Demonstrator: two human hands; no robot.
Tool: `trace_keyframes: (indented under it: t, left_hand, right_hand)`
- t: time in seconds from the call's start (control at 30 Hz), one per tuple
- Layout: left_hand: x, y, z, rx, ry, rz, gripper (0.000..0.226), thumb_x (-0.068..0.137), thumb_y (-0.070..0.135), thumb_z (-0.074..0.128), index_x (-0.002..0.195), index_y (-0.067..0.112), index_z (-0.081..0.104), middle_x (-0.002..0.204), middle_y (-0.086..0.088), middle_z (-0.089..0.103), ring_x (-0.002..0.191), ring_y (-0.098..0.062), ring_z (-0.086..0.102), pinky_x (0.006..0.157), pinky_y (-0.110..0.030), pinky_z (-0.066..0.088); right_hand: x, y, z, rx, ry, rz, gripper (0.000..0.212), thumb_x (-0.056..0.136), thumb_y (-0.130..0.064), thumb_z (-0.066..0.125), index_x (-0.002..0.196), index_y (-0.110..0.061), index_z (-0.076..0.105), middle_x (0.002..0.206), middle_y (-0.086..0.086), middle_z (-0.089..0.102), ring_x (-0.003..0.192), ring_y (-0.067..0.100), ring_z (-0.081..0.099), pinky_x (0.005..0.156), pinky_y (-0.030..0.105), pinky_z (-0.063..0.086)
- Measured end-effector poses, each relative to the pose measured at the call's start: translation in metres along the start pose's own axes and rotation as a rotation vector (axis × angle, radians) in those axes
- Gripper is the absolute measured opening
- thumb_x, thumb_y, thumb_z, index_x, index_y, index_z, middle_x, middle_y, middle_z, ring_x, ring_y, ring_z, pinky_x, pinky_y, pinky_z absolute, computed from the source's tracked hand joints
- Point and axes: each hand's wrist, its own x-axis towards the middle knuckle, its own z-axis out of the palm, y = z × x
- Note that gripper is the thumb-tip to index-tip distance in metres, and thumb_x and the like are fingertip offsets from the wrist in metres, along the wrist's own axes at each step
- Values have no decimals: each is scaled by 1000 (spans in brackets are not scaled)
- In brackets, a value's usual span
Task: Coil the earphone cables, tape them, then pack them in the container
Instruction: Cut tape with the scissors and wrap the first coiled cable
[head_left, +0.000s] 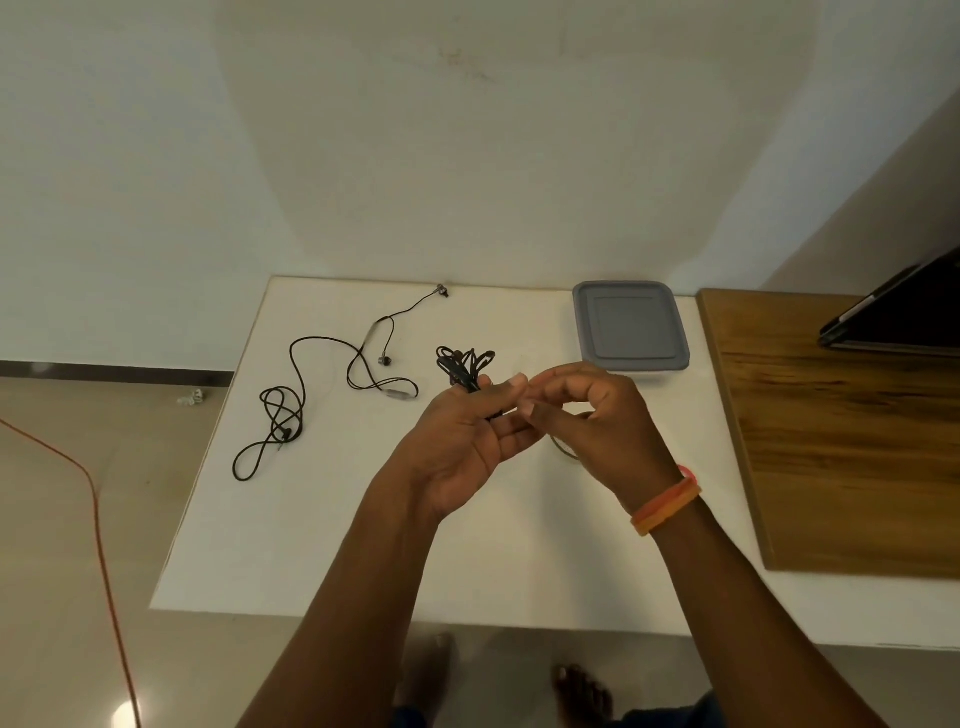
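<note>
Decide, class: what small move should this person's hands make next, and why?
Probably wrap tape round the bunched black earphone cable. The left hand already grips it coiled, the right hand pinches something at its lower end, and the grey-lidded plastic container is shut. Whether tape is in hand, I cannot tell.

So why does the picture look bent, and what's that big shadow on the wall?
Head view: the wide-angle lens bows the white table edges; the wall's rounded shadow is probably the person's own; a light glares off the floor at bottom left; the coiled earphone cable stays sharp.
</note>
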Motion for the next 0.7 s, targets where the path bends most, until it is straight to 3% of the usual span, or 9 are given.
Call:
trace_keyframes:
  t: [0.07,0.17,0.27,0.37,0.53,0.7]
  left_hand:
    - [0,1,-2,-2,7,0,30,80,17,73,101,0,61,119,-20,64,110,-36,65,97,-43,54]
    - [-2,5,-5,36,71,-6,24,78,19,76,93,8,62,106,-11,65,103,-35,69,98,-47,52]
    - [-4,8,-7,-4,180,-10,11,83,23,72,87,17,65,99,-7,69,101,-32,71,97,-48,51]
    - [-4,11,-12,139,275,28,9,92,24,64,84,19,64,93,-1,74,101,-25,72,91,-41,51]
    - [-2,9,-6,326,246,68,22,92,19,66,81,21,47,93,-2,76,95,-21,73,83,-37,51]
    - [-2,8,0,377,214,170,23,93,15,64,82,21,45,95,-4,75,88,-19,72,77,-34,52]
  right_hand:
    - [3,-2,-1,72,-4,38,3,81,-18,75,84,-20,75,96,-1,70,93,9,64,82,24,52]
    - [3,-8,-2,286,-31,142,4,83,-12,71,82,-12,74,92,2,71,86,9,66,75,22,52]
    - [5,-8,-8,279,-66,175,9,86,-8,67,82,-12,75,89,0,73,87,11,68,76,25,52]
    - [6,-8,-13,298,-93,229,7,84,-12,69,85,-14,76,92,0,75,94,18,68,79,34,54]
    - [7,-9,-17,306,-96,231,17,88,-7,63,85,-18,76,93,0,75,97,19,67,82,40,53]
    - [10,-9,-16,267,-110,217,21,87,-1,61,87,-16,76,88,4,75,88,23,68,77,39,55]
